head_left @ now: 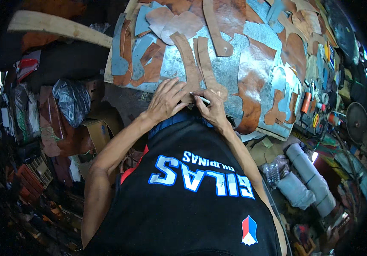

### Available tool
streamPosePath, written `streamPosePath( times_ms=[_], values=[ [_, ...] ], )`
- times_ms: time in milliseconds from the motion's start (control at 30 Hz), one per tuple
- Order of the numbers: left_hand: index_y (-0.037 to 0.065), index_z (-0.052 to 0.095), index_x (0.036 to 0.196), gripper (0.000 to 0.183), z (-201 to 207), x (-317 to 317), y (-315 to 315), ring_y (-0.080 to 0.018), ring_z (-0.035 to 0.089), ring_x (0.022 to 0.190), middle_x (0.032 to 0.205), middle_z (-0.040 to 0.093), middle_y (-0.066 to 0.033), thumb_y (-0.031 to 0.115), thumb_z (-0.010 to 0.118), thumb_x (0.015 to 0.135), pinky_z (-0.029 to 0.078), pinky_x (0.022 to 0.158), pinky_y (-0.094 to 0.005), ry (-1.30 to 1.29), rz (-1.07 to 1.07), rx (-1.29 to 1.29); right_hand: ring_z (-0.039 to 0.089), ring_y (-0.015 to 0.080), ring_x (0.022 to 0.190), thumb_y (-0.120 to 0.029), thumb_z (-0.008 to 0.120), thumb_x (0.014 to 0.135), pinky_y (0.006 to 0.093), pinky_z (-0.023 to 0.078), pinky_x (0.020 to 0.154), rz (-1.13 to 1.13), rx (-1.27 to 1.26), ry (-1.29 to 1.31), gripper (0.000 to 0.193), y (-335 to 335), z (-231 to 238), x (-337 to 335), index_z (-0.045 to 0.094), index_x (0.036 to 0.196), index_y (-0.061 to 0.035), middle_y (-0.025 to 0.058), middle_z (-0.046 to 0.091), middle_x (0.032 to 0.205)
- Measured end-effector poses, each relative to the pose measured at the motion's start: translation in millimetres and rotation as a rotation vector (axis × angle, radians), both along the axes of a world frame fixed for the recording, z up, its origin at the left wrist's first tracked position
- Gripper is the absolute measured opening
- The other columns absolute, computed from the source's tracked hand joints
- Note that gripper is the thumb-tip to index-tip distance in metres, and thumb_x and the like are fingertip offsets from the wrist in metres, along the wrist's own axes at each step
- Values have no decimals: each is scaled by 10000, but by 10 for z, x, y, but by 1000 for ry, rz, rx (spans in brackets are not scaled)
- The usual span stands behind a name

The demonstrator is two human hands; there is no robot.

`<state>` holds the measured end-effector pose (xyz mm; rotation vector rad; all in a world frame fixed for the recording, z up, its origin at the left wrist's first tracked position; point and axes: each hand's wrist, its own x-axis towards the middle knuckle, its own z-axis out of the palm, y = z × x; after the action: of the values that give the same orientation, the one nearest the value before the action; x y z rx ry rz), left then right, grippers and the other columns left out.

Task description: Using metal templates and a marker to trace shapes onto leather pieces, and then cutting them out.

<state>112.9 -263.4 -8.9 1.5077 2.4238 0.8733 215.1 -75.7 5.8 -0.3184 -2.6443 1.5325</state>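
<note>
With 12 o'clock at the top of the view, a long brown piece [188, 64] lies at 12 o'clock on the grey counter [231, 81], with its wide end close to the person's tummy; the left hand [164, 102] sits at 11 o'clock from the middle, fingers spread over that wide end; its grip is loose and flat and pinches nothing; the right hand [212, 110] is at 2 o'clock, and its grip is closed snugly, thumb and fingers round a thin white pen-like tool [203, 100]; the tool's dark tip points to 10 o'clock, at the wide end, but I cannot tell if it touches; a second long brown piece [208, 66] lies just beside the first, toward 3 o'clock, and its wide end is by the right hand

To do this well, I think the left hand should press down flat so the piece cannot slide; the tip should go slowly and softly, close to the edge, with the fingertips kept out of its way; pulling hard could make the piece bend or slip

The black shirt [183, 222] at 6 o'clock has big white letters [190, 183] with blue edges, upside down here, and a smaller white row above them; a little shield patch [249, 232] at 5 o'clock is red, blue, white and yellow; other writing in the room is too small or dark to read
</note>
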Motion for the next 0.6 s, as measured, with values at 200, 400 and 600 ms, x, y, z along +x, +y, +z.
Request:
streamPosePath(
  times_ms=[200,400,600],
  values=[
    [26,621,1096,440,5,-21,16,-355,460,1250,1297,536,-128,180,774,713,372,1027,-485,-30,2,51,621,225,764,-101,622,867,331,473,722,103,130,-55,112,38,-11,13,692,898,-20,109,671,832],
    [29,635,1034,403,50,-17,32,-348,474,1230,1300,537,-122,181,783,691,374,1024,-478,-4,-1,17,609,277,775,-118,639,854,380,441,744,-26,47,-29,107,22,-24,31,678,899,-29,130,660,804],
    [22,651,986,321,56,-38,28,-339,491,1208,1260,571,-120,192,758,735,388,1003,-469,0,-9,48,599,170,720,-115,636,869,290,465,679,-109,-209,-61,106,61,64,26,676,895,-20,67,655,775]
  ],
)
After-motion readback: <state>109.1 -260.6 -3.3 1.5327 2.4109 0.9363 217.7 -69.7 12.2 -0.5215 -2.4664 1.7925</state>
